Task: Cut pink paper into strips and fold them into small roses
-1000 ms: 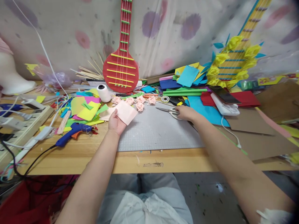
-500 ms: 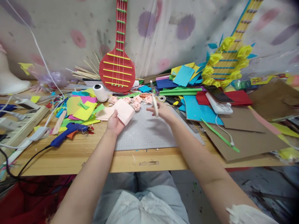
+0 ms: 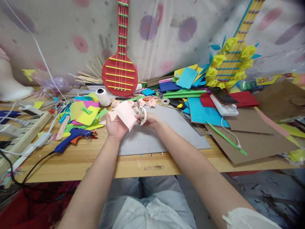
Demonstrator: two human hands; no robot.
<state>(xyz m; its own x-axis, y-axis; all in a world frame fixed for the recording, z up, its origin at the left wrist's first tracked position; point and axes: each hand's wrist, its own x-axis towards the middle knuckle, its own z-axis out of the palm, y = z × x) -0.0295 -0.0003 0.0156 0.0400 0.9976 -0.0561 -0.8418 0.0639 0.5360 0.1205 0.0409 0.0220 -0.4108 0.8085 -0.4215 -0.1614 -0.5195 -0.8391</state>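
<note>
A pale pink sheet of paper (image 3: 126, 113) lies against the fingers of my left hand (image 3: 116, 128), which holds it from below and behind. My left thumb is raised off the sheet, and the fingers are partly hidden by it. My right hand (image 3: 150, 120) is closed on a pair of scissors (image 3: 143, 115) with white handles, blades pointing up and away. Its fingertips touch the sheet's right edge. Just behind both hands, several pink paper flowers (image 3: 152, 102) lie on the table. A grey cutting mat (image 3: 166, 133) is beneath my hands.
To the left are a blue glue gun (image 3: 71, 139), coloured paper scraps (image 3: 88, 116) and a power strip (image 3: 28, 136). A white thread spool (image 3: 103, 97) stands near a red paper instrument (image 3: 119, 76). Brown cardboard (image 3: 259, 136) and a white charger (image 3: 224, 106) lie right.
My right hand has moved left with the scissors and now meets the pink paper. My left thumb has lifted off the sheet, which has tilted. The view has shifted slightly.
</note>
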